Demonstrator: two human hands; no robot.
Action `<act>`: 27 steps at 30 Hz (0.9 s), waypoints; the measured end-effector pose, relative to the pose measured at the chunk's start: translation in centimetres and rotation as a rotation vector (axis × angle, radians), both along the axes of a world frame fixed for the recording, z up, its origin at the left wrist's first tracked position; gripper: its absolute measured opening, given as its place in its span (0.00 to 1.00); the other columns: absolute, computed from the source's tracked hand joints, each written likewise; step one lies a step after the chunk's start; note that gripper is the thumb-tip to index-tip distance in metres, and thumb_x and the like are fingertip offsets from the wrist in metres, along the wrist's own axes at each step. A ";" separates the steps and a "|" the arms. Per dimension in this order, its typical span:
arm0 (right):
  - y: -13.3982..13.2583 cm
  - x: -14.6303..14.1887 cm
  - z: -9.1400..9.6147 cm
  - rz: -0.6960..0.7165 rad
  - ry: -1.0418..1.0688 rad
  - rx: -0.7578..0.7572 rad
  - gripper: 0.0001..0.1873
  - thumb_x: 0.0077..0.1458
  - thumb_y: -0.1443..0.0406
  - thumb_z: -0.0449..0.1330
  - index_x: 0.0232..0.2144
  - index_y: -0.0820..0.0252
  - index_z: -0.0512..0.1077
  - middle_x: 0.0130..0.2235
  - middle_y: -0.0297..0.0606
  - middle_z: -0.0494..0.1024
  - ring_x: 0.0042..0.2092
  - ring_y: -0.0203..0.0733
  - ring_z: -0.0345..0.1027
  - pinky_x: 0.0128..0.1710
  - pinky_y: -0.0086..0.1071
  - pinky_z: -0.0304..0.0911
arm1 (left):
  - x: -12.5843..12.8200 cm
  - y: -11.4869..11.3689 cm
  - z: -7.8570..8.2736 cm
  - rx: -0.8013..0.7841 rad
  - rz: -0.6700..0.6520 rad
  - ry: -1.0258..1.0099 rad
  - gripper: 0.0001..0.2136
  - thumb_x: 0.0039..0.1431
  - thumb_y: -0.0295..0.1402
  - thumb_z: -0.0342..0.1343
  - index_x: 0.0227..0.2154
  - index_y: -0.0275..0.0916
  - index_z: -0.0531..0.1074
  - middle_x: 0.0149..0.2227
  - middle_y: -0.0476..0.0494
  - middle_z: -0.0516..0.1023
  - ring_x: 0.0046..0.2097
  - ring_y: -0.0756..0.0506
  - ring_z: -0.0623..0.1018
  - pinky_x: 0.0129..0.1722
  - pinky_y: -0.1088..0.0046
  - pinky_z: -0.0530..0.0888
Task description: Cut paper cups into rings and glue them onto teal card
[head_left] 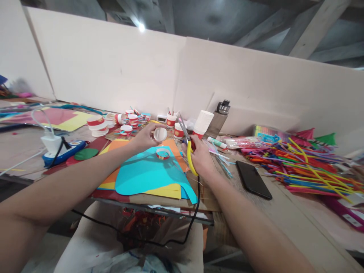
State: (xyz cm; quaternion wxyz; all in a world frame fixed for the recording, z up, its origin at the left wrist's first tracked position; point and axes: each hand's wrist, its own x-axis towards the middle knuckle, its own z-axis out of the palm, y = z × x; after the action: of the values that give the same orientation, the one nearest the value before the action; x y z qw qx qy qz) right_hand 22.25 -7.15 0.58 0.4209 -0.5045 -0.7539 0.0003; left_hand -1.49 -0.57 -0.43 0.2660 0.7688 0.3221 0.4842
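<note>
My left hand [146, 137] is closed around a small white paper cup [160, 134], held on its side with its round end facing me. My right hand [200, 156] grips yellow-handled scissors [188, 148] whose blades point up and away. Between the hands a cut red-and-white cup ring [163, 153] lies on a turquoise paper sheet [149, 174]. That sheet tops a pile of orange and yellow sheets [167, 190].
A black phone [253, 179] lies right of my right hand, beside a heap of coloured pipe cleaners [307, 167]. Behind are a stack of white cups [203, 123], a dark bottle [217, 119], several decorated cups [127, 121] and a white charger on a blue power strip [61, 149]. A black cable [196, 212] hangs off the table edge.
</note>
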 end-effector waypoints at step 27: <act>-0.1 0.1 0.1 0.000 -0.003 -0.028 0.14 0.58 0.56 0.56 0.40 0.60 0.70 0.32 0.39 0.73 0.33 0.42 0.63 0.34 0.33 0.57 | -0.2 -0.4 -0.2 0.057 -0.001 0.032 0.25 0.51 0.34 0.66 0.54 0.42 0.70 0.55 0.39 0.73 0.47 0.45 0.75 0.44 0.68 0.74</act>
State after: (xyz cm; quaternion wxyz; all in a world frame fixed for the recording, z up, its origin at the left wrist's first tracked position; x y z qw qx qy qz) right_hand 22.38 -7.21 0.70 0.4125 -0.5104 -0.7545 0.0103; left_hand -1.69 -0.96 -0.65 0.2388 0.7839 0.3119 0.4808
